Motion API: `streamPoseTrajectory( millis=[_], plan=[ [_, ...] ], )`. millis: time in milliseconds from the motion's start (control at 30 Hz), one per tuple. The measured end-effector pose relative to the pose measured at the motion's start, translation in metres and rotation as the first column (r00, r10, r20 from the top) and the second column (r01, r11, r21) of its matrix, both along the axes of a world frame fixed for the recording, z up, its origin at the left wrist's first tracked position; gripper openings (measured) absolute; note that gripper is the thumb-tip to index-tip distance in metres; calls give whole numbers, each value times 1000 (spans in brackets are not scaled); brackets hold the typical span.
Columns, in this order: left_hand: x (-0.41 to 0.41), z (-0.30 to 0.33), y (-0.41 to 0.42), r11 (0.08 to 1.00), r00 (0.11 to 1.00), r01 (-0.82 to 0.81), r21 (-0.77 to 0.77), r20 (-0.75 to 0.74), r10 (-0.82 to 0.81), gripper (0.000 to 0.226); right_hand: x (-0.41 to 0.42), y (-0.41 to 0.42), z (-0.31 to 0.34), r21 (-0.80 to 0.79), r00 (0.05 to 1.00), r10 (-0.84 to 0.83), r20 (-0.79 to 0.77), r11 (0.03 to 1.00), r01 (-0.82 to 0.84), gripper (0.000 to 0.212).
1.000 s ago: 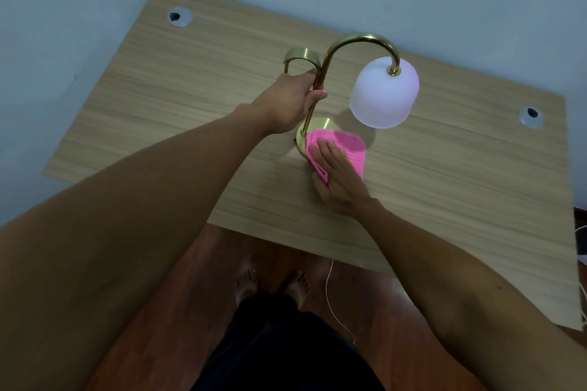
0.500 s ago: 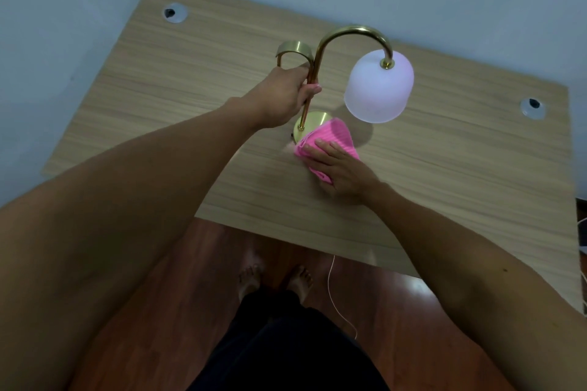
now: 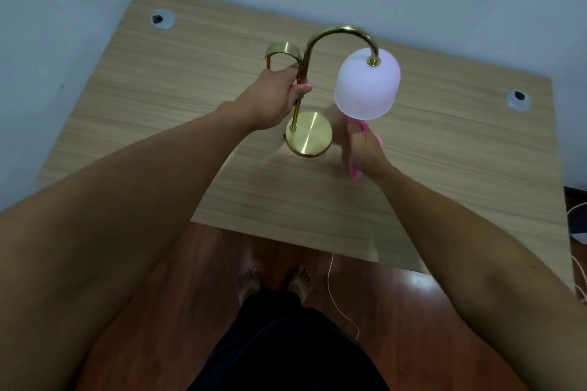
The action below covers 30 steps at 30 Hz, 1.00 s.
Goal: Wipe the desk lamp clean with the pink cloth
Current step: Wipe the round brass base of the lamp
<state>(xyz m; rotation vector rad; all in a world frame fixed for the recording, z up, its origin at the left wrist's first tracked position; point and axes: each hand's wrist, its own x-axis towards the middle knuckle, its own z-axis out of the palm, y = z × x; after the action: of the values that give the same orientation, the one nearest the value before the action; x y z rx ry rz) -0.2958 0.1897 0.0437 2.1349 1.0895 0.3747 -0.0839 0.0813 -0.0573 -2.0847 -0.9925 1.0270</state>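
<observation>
Left hand (image 3: 273, 98) gripping curved brass stem (image 3: 303, 73), right hand (image 3: 365, 149) clutching bunched pink cloth (image 3: 354, 170)

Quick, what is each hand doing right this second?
Left hand: closed around the brass lamp stem.
Right hand: closed on the pink cloth, beside the round base, under the shade.

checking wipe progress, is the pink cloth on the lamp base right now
No, the right hand holds the pink cloth beside the bare lamp base, off it.
</observation>
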Motion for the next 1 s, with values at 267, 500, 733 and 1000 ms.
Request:
streamPoseTrajectory(
  millis=[267,500,733,1000],
  plan=[
    [0,-4,0,1000,1000,-18,-3,20,18,30,-87,0,-38,11,995,81,52,997,-82,69],
    [1,-4,2,1000,1000,-16,2,15,16,31,-150,5,-7,-118,984,-178,28,977,180,54],
    [-1,-4,5,1000,1000,20,-7,11,-20,30,-165,-9,-56,102,884,-390,-258,899,426,73],
    [-1,-2,7,999,999,37,13,2,-37,29,-76,3,-6,327,864,-438,-247,802,500,43]
  ],
)
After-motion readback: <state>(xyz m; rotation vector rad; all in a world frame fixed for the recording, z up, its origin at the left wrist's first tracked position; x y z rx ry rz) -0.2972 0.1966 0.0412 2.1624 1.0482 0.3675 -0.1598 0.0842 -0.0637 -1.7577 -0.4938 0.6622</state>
